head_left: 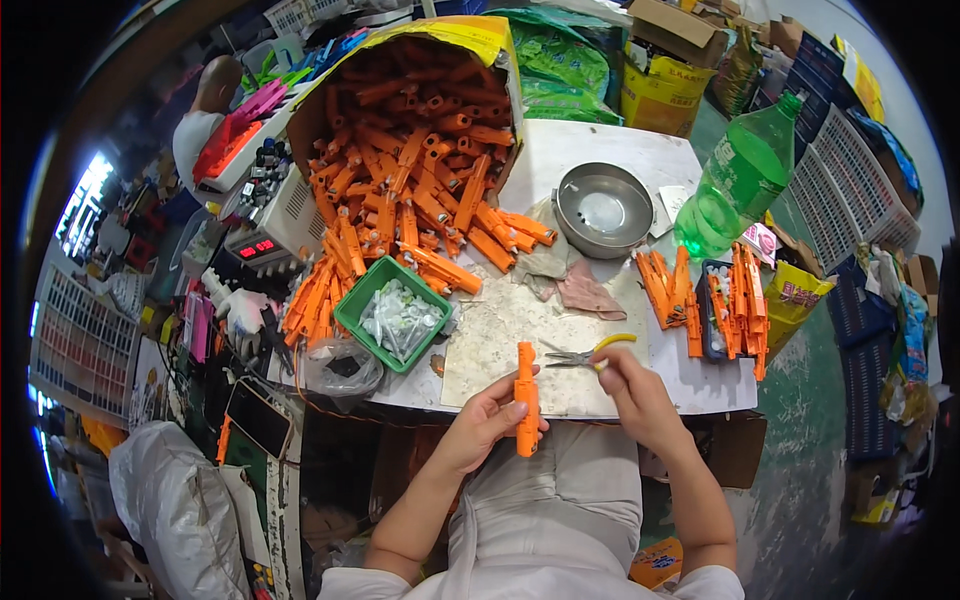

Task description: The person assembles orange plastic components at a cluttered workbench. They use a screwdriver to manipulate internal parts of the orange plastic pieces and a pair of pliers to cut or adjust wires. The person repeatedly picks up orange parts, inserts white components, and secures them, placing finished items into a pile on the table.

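My left hand [490,418] is closed around a long orange plastic part [526,400], held upright above the front edge of the table. To its right, my right hand [640,398] has its fingertips curled at the lower handle of a pair of yellow-handled pliers [572,358]. The jaws of the pliers point left, over a stained pale sheet [490,345]. A green basket [352,312] with small clear plastic pieces stands to the left. Beyond it, a heap of similar orange parts [400,170] spills out of a large yellow-edged sack lying on its side.
A metal bowl [603,208] and pinkish cloths [590,292] lie past the sheet. On the right are a dark tray [716,312] with orange parts around it and a big green bottle [735,185]. A power supply [275,225] stands left. Another person [205,110] sits at the far left.
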The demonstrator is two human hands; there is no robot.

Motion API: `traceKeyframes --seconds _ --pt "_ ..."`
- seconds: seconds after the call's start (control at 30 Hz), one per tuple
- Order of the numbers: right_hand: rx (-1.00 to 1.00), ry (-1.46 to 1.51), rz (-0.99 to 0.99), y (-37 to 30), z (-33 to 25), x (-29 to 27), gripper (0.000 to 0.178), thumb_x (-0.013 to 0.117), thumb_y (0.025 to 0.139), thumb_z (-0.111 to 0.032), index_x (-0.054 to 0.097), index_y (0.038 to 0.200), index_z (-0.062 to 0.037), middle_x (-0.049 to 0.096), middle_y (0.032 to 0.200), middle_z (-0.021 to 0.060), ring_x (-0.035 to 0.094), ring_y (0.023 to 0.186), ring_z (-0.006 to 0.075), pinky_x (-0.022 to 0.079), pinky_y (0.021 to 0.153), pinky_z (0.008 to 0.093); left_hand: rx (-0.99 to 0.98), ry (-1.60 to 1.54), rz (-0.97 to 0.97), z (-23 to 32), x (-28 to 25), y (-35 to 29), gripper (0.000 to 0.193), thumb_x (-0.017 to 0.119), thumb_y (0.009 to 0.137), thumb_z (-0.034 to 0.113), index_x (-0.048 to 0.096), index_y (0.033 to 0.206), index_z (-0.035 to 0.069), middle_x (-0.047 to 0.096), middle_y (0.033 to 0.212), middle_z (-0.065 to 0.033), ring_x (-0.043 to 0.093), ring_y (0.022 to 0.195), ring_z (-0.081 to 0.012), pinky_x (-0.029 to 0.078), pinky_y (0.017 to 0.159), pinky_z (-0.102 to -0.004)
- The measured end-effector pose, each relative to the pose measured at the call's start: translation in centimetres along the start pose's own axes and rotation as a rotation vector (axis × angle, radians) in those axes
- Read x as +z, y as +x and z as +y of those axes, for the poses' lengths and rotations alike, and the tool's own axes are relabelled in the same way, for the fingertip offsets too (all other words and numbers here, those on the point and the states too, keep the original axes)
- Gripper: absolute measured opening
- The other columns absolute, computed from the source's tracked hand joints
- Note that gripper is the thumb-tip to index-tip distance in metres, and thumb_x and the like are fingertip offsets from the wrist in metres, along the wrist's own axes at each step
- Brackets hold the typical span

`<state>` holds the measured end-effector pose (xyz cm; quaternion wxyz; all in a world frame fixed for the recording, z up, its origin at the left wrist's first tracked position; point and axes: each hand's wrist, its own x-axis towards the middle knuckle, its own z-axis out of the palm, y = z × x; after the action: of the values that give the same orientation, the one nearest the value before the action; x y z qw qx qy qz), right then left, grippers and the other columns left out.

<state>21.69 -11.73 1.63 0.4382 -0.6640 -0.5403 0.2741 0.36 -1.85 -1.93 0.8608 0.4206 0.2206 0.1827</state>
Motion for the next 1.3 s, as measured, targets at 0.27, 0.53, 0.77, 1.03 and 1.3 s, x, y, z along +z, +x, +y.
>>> traceKeyframes --seconds 0.27,0.53,0.77,1.03,1.3 --pt "-0.010 0.049 -0.105 -1.1 -0.1 -0.4 0.020 0.058 0.093 -0.017 0.067 0.098 -0.0001 0.052 0.064 0.0009 0.047 0.059 0.0092 0.040 0.056 0.0254 -0.022 0.092 -0.005 -0.1 0.4 -0.3 0.062 0.064 0.089 0.018 0.034 0.140 -0.001 0.062 0.093 -0.0121 0.067 0.081 -0.0207 0.055 0.075 -0.0304" --pt "0.430 0.461 -0.291 -1.1 -1.7 -2.4 0.030 0.054 0.096 -0.027 0.068 0.095 -0.0005 0.042 0.059 -0.0065 0.032 0.053 0.0017 0.023 0.048 0.0197 -0.031 0.119 -0.022 0.5 0.4 -0.8 0.061 0.064 0.089 0.013 0.035 0.139 -0.003 0.059 0.099 -0.0106 0.066 0.081 -0.0195 0.055 0.072 -0.0292" --pt "0.463 0.505 -0.340 -1.2 -1.1 -3.1 0.033 0.055 0.095 -0.030 0.068 0.096 -0.0001 0.042 0.060 -0.0068 0.033 0.055 0.0024 0.025 0.050 0.0200 -0.069 0.145 -0.051 0.4 0.7 -0.8 0.061 0.066 0.087 0.013 0.038 0.138 -0.003 0.060 0.098 -0.0112 0.066 0.079 -0.0196 0.055 0.070 -0.0288" --pt "0.463 0.415 -0.321 -1.2 -1.7 -3.4 0.030 0.055 0.096 -0.029 0.068 0.099 -0.0017 0.044 0.065 -0.0067 0.036 0.062 0.0030 0.029 0.055 0.0198 -0.082 0.161 -0.043 0.4 0.7 -0.8 0.060 0.065 0.087 0.010 0.038 0.138 -0.003 0.061 0.100 -0.0115 0.066 0.079 -0.0185 0.054 0.070 -0.0282" --pt "0.558 0.633 -0.436 -1.3 -0.2 -3.4 0.026 0.057 0.094 -0.027 0.067 0.096 -0.0030 0.040 0.060 -0.0076 0.033 0.051 0.0042 0.027 0.047 0.0219 -0.105 0.183 -0.090 0.6 0.8 -0.8 0.058 0.064 0.089 0.010 0.038 0.139 -0.004 0.059 0.096 -0.0078 0.066 0.079 -0.0156 0.054 0.071 -0.0257"
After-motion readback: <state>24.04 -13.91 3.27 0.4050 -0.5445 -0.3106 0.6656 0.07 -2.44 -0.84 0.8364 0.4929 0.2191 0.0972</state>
